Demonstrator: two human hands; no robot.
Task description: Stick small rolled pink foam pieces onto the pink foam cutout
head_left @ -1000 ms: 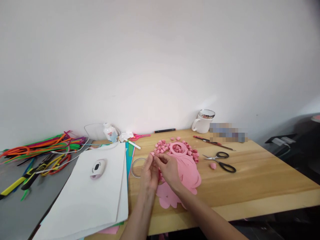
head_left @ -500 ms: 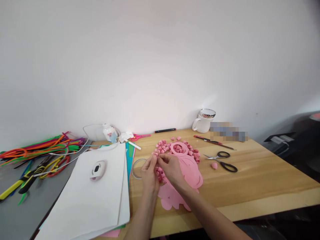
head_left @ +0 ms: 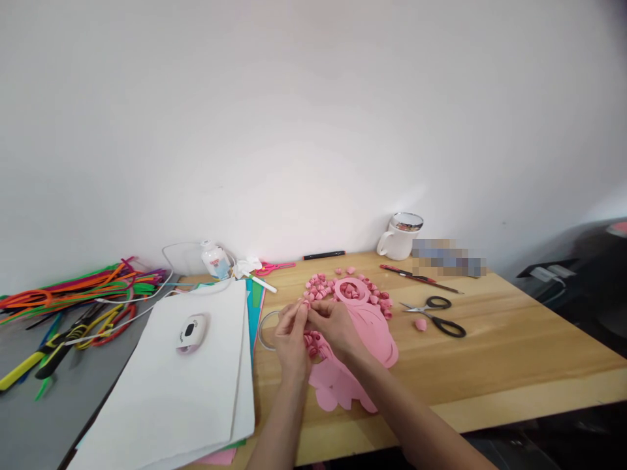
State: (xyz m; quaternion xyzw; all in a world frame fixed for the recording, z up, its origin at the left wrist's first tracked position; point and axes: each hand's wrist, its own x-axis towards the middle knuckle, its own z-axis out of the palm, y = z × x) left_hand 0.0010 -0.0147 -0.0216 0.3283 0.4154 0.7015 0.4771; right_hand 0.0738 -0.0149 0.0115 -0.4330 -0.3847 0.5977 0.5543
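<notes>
Head camera view, looking down past both forearms: the person's left hand (head_left: 292, 339) is raised over the pink heap, the fingers pinched almost closed on a small curled pink paper piece (head_left: 306, 303), probably because something so light and springy needs a fingertip grip. The right hand (head_left: 337, 326) comes in from the other side, its fingers bent in close against that same piece; from where I stand, I can't tell whether they grip it or only touch it. Meeting like this, the two hands seem to steady the curl between them.

Just beyond and partly under the hands, more curled pink paper pieces (head_left: 319, 285) lie heaped on the wooden counter (head_left: 490, 359), around a flat pink paper ring (head_left: 366, 295) that perhaps keeps a few together in its opening. Flat pink paper cutouts (head_left: 379, 339) overlap towards the near edge, within easy reach of the right hand. Black-handled metal scissors (head_left: 449, 328) rest open to the right, near enough to pick up, with one lone pink curl (head_left: 420, 324) just beside them.

A white mug with a mirrored lid (head_left: 396, 243) stands by the far edge against the wall, presumably out of elbow range. Stacked white sheets (head_left: 161, 385) cover the counter's left edge, carrying a small white rounded device (head_left: 192, 331).
</notes>
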